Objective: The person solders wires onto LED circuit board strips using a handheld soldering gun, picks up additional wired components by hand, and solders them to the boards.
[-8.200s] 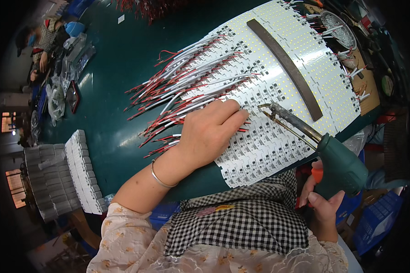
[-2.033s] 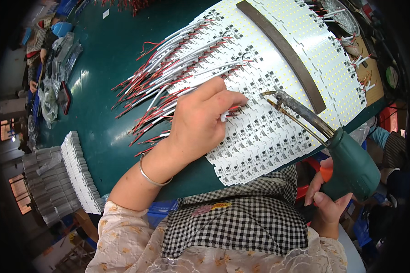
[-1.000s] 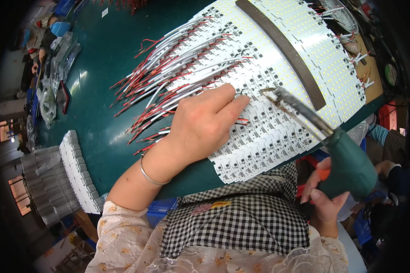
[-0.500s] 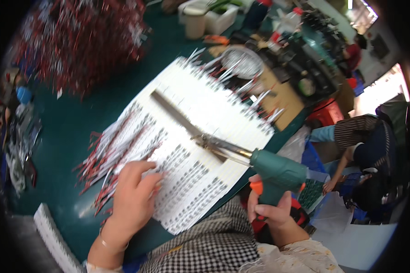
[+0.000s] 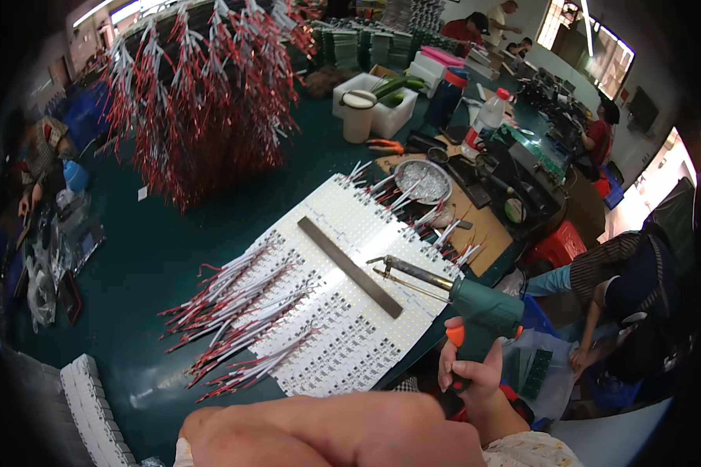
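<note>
In my right hand (image 5: 479, 377) is a green soldering gun (image 5: 487, 307) with an orange trigger, its metal tip pointing left over a sheet of white LED circuit boards (image 5: 327, 210). My left hand (image 5: 343, 428) is raised close to the camera at the lower edge, where it looks large; its fingers are hidden. A flat dark metal bar (image 5: 350, 267) lies slantwise across the boards, with the gun's tip above its right half. Red and white wires (image 5: 241, 311) fan out from the boards' left side, and shorter bunches stick up along the far right edge.
A large bundle of red and white wires (image 5: 202, 117) stands at the far left. Beyond the boards are a metal bowl (image 5: 423, 180), a lidded cup (image 5: 358, 117) and a plastic bottle (image 5: 484, 124). White strips (image 5: 93, 412) are stacked near left. A co-worker (image 5: 639, 280) bends at the right.
My left hand has left the wires on the boards and come up close to the camera. The view has tilted up, showing more of the room. The soldering gun stays in my right hand.
</note>
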The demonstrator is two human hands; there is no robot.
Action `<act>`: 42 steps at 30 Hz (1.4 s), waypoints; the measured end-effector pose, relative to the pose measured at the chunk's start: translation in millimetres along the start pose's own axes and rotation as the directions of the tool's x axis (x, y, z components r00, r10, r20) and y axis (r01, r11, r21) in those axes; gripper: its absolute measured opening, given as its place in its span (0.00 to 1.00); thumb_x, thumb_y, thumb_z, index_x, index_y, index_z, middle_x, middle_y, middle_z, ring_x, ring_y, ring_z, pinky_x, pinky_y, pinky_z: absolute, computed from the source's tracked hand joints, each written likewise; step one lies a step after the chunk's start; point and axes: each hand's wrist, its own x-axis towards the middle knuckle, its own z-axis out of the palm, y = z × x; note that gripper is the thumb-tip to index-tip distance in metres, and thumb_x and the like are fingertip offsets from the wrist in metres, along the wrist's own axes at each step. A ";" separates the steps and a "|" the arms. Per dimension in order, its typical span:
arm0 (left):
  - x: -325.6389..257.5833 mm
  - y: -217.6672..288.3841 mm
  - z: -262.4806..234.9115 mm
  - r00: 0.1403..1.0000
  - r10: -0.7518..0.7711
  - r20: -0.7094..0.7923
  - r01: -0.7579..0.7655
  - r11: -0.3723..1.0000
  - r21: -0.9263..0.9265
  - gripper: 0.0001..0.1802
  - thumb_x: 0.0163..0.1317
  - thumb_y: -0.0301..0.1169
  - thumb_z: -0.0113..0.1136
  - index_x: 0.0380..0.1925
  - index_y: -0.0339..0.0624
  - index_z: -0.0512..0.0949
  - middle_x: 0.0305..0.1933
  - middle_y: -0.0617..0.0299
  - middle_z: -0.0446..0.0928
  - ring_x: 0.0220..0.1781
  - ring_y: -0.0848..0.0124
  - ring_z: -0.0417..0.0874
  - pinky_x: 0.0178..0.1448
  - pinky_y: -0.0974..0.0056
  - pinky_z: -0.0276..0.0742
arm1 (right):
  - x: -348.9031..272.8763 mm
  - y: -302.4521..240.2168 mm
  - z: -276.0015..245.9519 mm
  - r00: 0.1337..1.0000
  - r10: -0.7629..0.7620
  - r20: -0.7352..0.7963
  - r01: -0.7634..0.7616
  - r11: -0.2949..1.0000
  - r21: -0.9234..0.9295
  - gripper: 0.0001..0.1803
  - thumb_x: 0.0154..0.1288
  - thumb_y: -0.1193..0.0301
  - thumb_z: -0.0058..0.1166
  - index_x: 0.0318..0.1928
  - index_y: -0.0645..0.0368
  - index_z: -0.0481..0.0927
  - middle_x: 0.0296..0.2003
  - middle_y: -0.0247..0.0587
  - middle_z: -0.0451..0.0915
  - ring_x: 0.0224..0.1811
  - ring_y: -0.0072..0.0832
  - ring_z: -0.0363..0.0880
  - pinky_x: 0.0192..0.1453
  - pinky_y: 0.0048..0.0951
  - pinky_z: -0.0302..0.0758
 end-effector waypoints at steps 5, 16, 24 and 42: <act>9.5 34.9 34.2 0.917 -0.324 -0.234 0.351 0.933 0.083 0.17 0.71 0.39 0.41 0.25 0.44 0.68 0.35 0.60 0.63 0.24 0.69 0.66 0.30 0.62 0.67 | -3.0 0.2 -2.6 0.999 0.018 0.039 -0.019 0.999 0.045 0.32 0.44 0.79 0.56 0.53 0.73 0.63 0.20 0.46 0.72 0.14 0.30 0.73 0.15 0.30 0.74; -9.8 -22.8 4.1 0.928 0.371 0.027 -0.360 0.914 -0.188 0.16 0.70 0.32 0.40 0.23 0.40 0.70 0.29 0.59 0.65 0.32 0.67 0.68 0.32 0.63 0.66 | -8.2 4.4 1.1 0.999 0.022 0.037 -0.024 0.999 0.035 0.32 0.44 0.79 0.55 0.53 0.73 0.62 0.19 0.46 0.71 0.14 0.31 0.73 0.14 0.30 0.74; -5.9 45.5 -5.0 0.844 -0.188 -0.502 0.415 0.822 0.390 0.14 0.67 0.31 0.41 0.20 0.44 0.61 0.20 0.66 0.59 0.23 0.75 0.59 0.29 0.66 0.63 | -9.2 5.0 5.9 0.999 -0.033 0.019 0.031 0.992 0.120 0.32 0.44 0.80 0.53 0.53 0.76 0.61 0.18 0.47 0.70 0.13 0.31 0.72 0.15 0.28 0.73; -57.1 58.8 -54.1 0.537 -0.099 -0.838 0.678 0.642 0.358 0.13 0.69 0.36 0.43 0.26 0.43 0.65 0.23 0.65 0.59 0.28 0.70 0.67 0.61 0.47 0.68 | 25.4 -1.1 54.7 0.981 -0.190 0.026 0.190 0.946 -0.261 0.34 0.51 0.87 0.55 0.61 0.69 0.58 0.35 0.53 0.78 0.27 0.24 0.77 0.28 0.19 0.75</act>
